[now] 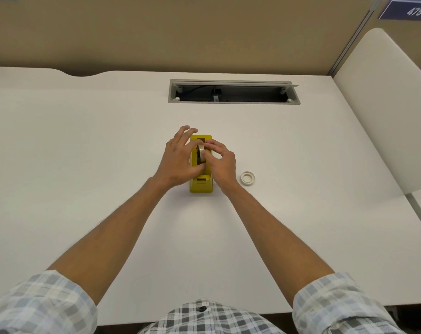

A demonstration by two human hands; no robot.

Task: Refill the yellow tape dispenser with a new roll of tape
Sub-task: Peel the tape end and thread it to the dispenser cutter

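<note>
The yellow tape dispenser is sitting mid-desk. A tape roll is standing in its cradle, pinched between the left hand at nine o'clock and the right hand at three. A near-empty white roll is lying at four o'clock, apart.

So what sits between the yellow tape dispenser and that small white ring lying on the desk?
Only the right hand and bare white desk, seen in the head view.
</note>
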